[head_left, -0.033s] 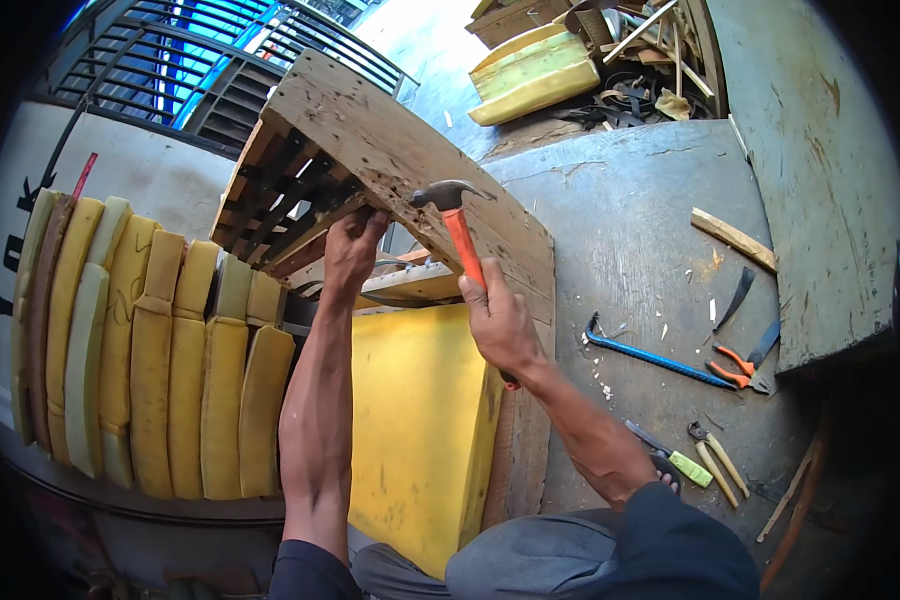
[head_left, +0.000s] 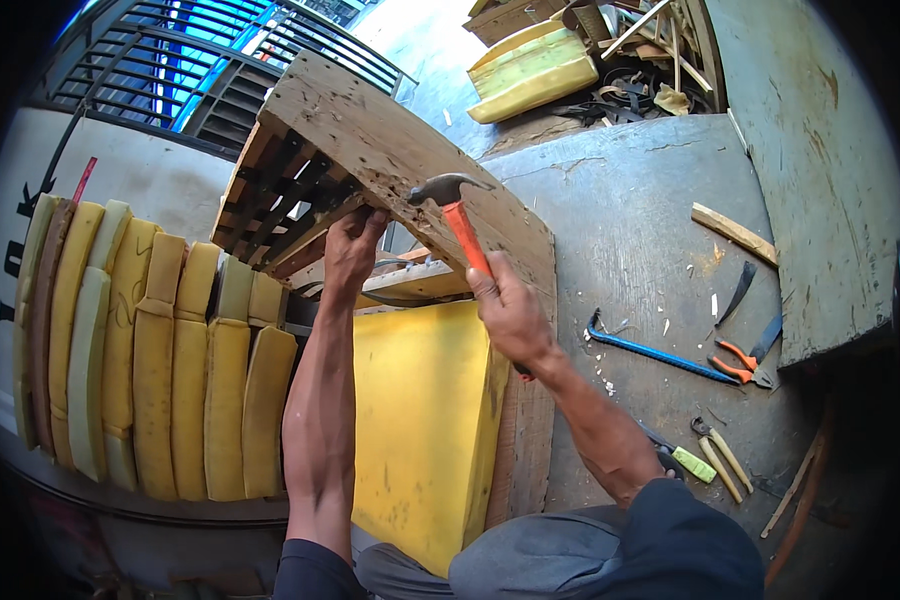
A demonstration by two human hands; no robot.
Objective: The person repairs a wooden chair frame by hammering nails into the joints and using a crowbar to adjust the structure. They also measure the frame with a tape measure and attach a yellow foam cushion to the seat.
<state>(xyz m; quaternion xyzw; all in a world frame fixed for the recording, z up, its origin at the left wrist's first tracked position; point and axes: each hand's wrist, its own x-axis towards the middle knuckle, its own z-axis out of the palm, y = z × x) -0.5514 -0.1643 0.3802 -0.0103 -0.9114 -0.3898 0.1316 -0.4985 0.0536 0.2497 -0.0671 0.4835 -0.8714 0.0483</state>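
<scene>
In my right hand (head_left: 515,312) is a claw hammer (head_left: 465,238) with an orange handle. Its dark metal head is at the near edge of a wooden frame (head_left: 385,135), close to my left fingertips. My left hand (head_left: 352,250) is closed against the underside of that edge; what its fingers pinch, if anything, is hidden. The frame stands tilted, with dark straps (head_left: 288,185) crossing its open side and nail holes along its boards. Below it, in front of me, a large yellow foam block (head_left: 420,400) sits between my forearms.
Several upright foam pads (head_left: 155,390) line the left side. On the floor at right lie a blue pry bar (head_left: 660,358), orange-handled pliers (head_left: 738,370), pincers (head_left: 720,455) and a wood strip (head_left: 733,234). Scrap (head_left: 635,100) is heaped at the back.
My right hand has shifted slightly right and down, and the hammer handle leans a little more. My left hand keeps its place at the frame's edge.
</scene>
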